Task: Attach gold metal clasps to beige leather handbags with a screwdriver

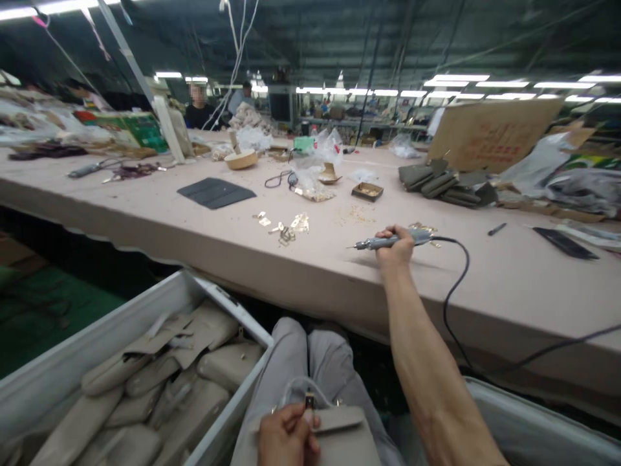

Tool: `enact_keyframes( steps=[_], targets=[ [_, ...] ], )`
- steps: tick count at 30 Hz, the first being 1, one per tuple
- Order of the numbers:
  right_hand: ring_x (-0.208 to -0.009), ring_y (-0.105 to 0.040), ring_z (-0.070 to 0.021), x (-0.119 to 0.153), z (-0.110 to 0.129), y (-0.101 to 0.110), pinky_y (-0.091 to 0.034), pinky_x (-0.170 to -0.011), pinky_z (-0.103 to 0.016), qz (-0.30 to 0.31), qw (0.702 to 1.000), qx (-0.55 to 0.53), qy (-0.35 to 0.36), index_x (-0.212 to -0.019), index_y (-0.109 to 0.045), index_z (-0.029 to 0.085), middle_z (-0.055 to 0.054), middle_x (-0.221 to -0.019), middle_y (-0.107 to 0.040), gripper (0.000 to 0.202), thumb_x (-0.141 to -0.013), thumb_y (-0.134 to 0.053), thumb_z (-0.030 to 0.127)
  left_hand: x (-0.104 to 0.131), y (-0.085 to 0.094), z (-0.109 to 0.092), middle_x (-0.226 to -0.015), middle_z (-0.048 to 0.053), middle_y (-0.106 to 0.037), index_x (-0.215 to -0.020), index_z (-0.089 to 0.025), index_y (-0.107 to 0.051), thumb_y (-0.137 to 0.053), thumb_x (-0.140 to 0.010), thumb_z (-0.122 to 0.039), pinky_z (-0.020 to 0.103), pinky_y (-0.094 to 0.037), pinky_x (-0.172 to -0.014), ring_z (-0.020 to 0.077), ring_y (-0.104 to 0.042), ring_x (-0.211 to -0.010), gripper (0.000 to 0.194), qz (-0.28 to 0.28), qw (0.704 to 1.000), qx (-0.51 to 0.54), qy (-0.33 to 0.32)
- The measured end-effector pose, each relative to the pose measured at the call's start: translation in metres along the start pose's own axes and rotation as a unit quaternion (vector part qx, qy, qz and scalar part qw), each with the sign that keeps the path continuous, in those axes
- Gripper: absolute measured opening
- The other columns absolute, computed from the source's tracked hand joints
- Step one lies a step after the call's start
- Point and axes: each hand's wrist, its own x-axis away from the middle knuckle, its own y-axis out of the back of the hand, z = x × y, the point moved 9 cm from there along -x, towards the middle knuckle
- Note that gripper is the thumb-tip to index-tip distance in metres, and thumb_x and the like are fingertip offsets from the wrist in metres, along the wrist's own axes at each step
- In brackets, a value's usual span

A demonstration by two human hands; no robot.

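Observation:
My right hand [395,244] is wrapped round a grey electric screwdriver [376,243] above the table's front edge. Its thin bit points left, and a black cord [466,259] runs from its back end. On my lap lies a beige handbag [347,443] with a flap and a pale, clear loop. My left hand [288,432] is closed at the top of this bag, pinching a small dark clasp with a gold edge [309,400]. The fingers cover part of the clasp. Gold metal fittings [291,228] lie on the table left of the screwdriver.
Left of my legs a white bin [228,301] holds several beige bags [194,375]; another bin [543,408] is at right. On the table [330,272] are a dark panel [216,193], a small box [367,191], tape [241,159] and dark pouches [436,181]. People sit farther back.

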Motion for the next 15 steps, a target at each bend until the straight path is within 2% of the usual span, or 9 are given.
enact_keyframes(
  steps=[2, 5, 11, 15],
  targets=[
    [-0.052, -0.045, -0.0049, 0.031, 0.007, -0.001, -0.046, -0.048, -0.016, 0.087, 0.996, -0.015, -0.003, -0.078, -0.046, 0.019, 0.005, -0.071, -0.050, 0.016, -0.082, -0.061, 0.014, 0.003, -0.005, 0.002, -0.047, 0.003, -0.065, -0.075, -0.011, -0.076, -0.075, -0.077, -0.049, 0.023, -0.045, -0.045, 0.0118, -0.055, -0.040, 0.038, 0.011, 1.000, 0.020, 0.007],
    [-0.052, -0.043, -0.0049, 0.087, 0.006, 0.010, -0.044, -0.048, -0.017, 0.153, 0.988, -0.005, -0.030, -0.075, -0.047, 0.019, 0.004, -0.075, -0.051, 0.017, -0.081, -0.062, 0.015, 0.001, -0.005, 0.006, -0.049, 0.004, -0.066, -0.078, -0.009, -0.076, -0.075, -0.076, -0.043, 0.023, -0.048, -0.044, 0.0125, -0.057, -0.040, 0.034, 0.005, 0.999, 0.036, 0.018],
    [-0.055, -0.043, -0.0064, 0.210, -0.025, 0.061, -0.044, -0.052, -0.019, 0.159, 0.977, 0.071, -0.119, -0.079, -0.053, 0.019, 0.003, -0.076, -0.052, 0.023, -0.071, -0.075, 0.016, -0.001, -0.003, 0.012, -0.050, 0.006, -0.068, -0.079, -0.008, -0.077, -0.072, -0.079, -0.035, 0.021, -0.050, -0.043, 0.0117, -0.059, -0.040, 0.028, -0.008, 0.999, 0.042, 0.033],
    [-0.055, -0.044, -0.0083, 0.249, -0.040, 0.088, -0.043, -0.053, -0.022, 0.142, 0.976, 0.126, -0.107, -0.082, -0.057, 0.019, 0.003, -0.073, -0.053, 0.022, -0.073, -0.078, 0.020, -0.001, -0.003, 0.012, -0.051, 0.005, -0.069, -0.079, -0.008, -0.077, -0.071, -0.079, -0.033, 0.021, -0.051, -0.043, 0.0122, -0.059, -0.040, 0.026, -0.007, 0.999, 0.046, 0.029]
  ],
)
